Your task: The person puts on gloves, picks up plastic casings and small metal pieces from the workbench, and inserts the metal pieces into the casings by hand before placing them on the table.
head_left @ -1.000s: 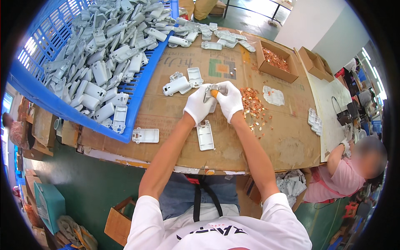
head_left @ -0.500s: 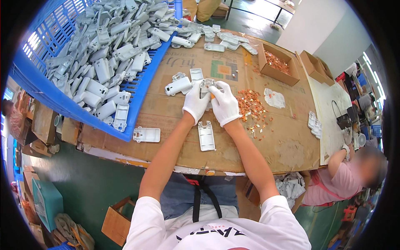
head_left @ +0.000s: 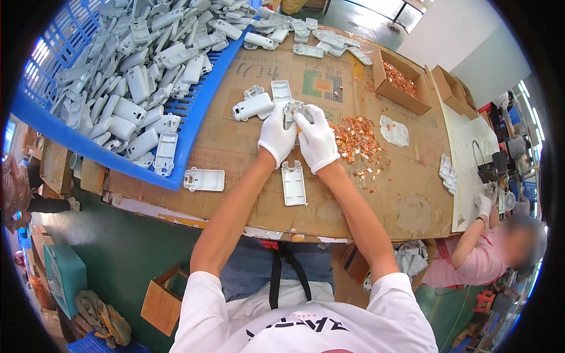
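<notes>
Head view looks down on a counter covered with brown cardboard. Both gloved hands meet over its middle: the left hand and the right hand are pressed close together, fingers curled around a small grey plastic part that sticks up between the fingertips. Each hand grips it from its own side; how the part is turned is hard to make out, as the gloves cover most of it.

Just below the hands a flat grey plastic cover lies on the cardboard, its hollow side up. Left of that cover, near the counter's front edge, lies another grey cover. Just above and left of the hands sits a white plastic housing with a further flat piece beside it.

Right of the hands, touching nothing, a heap of small copper pieces is scattered over the cardboard. Beyond it, toward the far right, stands an open cardboard box with more copper pieces inside. Far left of the hands a blue plastic crate holds a big pile of grey housings.

At the right end of the counter another person's gloved hand works beside a small stack of grey covers.
</notes>
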Motion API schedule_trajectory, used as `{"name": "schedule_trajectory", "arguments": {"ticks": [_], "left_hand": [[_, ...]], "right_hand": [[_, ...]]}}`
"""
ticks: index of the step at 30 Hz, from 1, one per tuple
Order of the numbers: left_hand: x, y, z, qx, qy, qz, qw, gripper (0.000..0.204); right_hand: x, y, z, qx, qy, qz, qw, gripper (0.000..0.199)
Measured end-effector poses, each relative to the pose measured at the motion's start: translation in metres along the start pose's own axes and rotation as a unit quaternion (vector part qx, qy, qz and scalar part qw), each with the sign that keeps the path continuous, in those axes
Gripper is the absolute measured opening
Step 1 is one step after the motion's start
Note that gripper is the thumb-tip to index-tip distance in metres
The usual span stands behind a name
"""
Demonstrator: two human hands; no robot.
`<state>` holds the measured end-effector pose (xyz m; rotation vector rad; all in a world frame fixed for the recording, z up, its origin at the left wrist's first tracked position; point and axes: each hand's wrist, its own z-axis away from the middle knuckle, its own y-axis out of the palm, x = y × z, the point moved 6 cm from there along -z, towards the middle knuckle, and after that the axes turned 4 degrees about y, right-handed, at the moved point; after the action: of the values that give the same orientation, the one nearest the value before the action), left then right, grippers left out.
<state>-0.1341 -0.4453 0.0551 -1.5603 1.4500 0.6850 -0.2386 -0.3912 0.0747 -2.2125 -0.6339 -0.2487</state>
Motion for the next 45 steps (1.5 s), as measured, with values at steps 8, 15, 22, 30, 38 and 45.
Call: {"name": "schedule_trajectory", "arguments": {"ticks": [8, 15, 22, 30, 38, 45], "left_hand": [[0.013, 0.001, -0.002, 0.018, -0.077, -0.024, 0.997, 0.031], [0.007, 0.004, -0.003, 0.035, -0.085, -0.016, 0.996, 0.03], [0.01, 0.0, -0.001, 0.006, -0.075, 0.004, 0.997, 0.03], [0.011, 0.0, -0.001, 0.003, -0.072, -0.037, 0.997, 0.03], [0.007, 0.004, -0.002, 0.008, -0.054, -0.022, 0.998, 0.028], [-0.005, 0.008, 0.001, 0.136, 0.053, 0.115, 0.983, 0.054]], "right_hand": [[0.005, 0.005, -0.001, -0.013, 0.032, 0.004, 0.999, 0.047], [0.005, 0.004, -0.001, 0.02, 0.036, 0.043, 0.998, 0.046], [0.005, 0.012, -0.001, 0.045, 0.045, 0.051, 0.997, 0.045], [0.008, 0.013, -0.005, 0.05, 0.049, 0.064, 0.995, 0.042], [0.003, 0.011, -0.002, 0.031, 0.088, 0.034, 0.995, 0.039], [-0.008, -0.02, -0.01, -0.053, 0.17, -0.116, 0.977, 0.024]]}}
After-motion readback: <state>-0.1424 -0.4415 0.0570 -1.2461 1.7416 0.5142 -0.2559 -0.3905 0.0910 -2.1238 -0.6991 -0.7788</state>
